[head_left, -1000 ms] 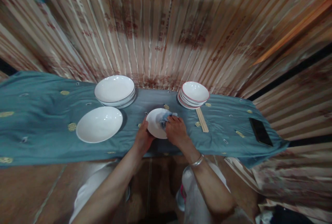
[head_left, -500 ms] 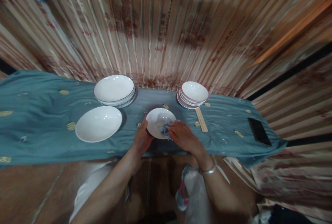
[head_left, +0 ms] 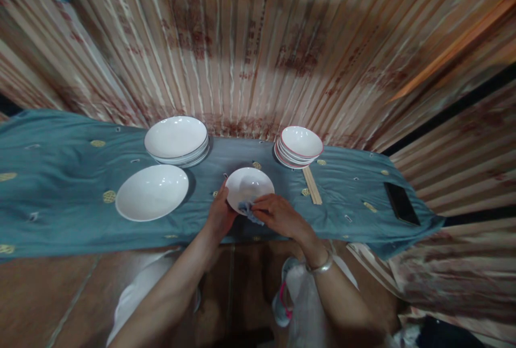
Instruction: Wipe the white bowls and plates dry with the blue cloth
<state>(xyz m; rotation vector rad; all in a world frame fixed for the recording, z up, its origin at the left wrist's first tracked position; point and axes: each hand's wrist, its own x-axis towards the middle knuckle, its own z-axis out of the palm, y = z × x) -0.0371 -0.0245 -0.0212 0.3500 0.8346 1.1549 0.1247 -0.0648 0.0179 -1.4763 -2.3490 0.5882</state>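
Note:
A small white bowl (head_left: 250, 180) is tilted toward me over the front of the cloth-covered table. Its left rim is gripped by my left hand (head_left: 221, 210), with the thumb on the edge and the other fingers underneath, partly hidden. My right hand (head_left: 282, 215) pinches a crumpled grey-blue cloth (head_left: 250, 210) against the near inside rim, and part of the cloth hangs over the edge. Left of the bowl lies a large white plate (head_left: 152, 193). A stack of large plates (head_left: 176, 138) stands behind that one.
Several small red-rimmed bowls (head_left: 301, 142) are stacked at the back right, with wooden chopsticks (head_left: 312, 185) in front of them. A black phone (head_left: 401, 203) lies near the right end of the teal tablecloth (head_left: 72, 186). A pleated curtain (head_left: 242, 41) hangs behind the table.
My right hand has moved the cloth from the bowl's right inner side down and left to its near rim. My left hand keeps its hold on the bowl.

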